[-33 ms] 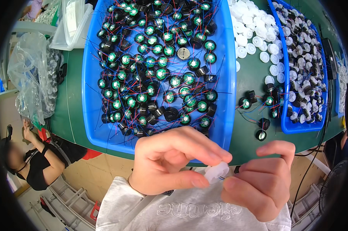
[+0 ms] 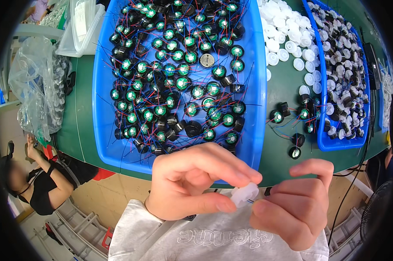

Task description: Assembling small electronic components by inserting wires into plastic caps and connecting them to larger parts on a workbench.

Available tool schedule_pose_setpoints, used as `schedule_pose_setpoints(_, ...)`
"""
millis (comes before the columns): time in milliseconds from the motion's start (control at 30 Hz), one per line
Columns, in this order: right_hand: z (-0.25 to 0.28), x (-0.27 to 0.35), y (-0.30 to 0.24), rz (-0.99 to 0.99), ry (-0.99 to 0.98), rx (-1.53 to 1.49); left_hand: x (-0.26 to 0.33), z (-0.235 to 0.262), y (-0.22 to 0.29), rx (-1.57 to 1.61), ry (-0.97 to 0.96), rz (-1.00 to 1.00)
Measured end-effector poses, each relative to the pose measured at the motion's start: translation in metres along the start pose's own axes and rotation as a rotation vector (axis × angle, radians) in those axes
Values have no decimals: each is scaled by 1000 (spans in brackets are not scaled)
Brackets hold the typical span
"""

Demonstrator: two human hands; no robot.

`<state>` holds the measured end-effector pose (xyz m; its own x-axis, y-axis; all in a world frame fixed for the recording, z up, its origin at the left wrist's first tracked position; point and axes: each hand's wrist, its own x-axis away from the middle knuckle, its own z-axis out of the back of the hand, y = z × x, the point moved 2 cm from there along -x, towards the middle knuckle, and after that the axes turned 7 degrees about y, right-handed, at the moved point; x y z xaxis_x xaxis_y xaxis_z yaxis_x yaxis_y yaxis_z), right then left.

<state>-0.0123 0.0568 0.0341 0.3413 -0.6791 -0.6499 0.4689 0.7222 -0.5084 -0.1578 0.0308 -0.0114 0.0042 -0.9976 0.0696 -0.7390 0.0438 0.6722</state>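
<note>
My left hand (image 2: 200, 182) pinches a small white translucent plastic cap (image 2: 245, 195) between thumb and fingertips, in front of my body. A thin dark blue wire (image 2: 250, 201) comes out of the cap toward the right. At its end my right hand (image 2: 294, 204) is closed, with thumb and index finger pressed on the wire and the little finger raised. Whatever sits inside the cap is hidden. Just beyond my left hand stands a large blue tray (image 2: 101, 148) of round black parts with green boards and red and blue wires.
Loose white caps (image 2: 287, 32) are heaped right of the large tray. Several black wired parts (image 2: 295, 152) lie on the green table (image 2: 274, 167). A second blue tray (image 2: 335, 145) holds capped parts. Clear bags (image 2: 35, 87) and a plastic bin (image 2: 81, 26) stand left; another person (image 2: 44, 187) sits there.
</note>
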Motion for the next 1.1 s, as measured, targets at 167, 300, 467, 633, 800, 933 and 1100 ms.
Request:
schedule_pose_setpoints(167,5,-2,0,11,-91,-13,-1,-3,-1,-118,36,-40)
schedule_pose_setpoints(300,9,-3,-4,2,-137,42,-2,0,-1,-131,-2,-58)
schedule_pose_setpoints(467,10,-3,-6,7,-155,67,-5,1,-1,-149,-57,-67)
schedule_pose_setpoints(633,9,-3,-5,3,-208,45,-3,5,-3,-154,-67,-96)
schedule_pose_setpoints(800,8,-2,-6,-3,-130,79,-5,3,-1,-156,-99,-77)
schedule_pose_setpoints(933,5,-2,-4,0,-106,59,-4,4,-1,-153,-100,-83)
schedule_pose_setpoints(1100,3,-2,-3,6,-100,42,-5,6,-2,-155,-116,-93)
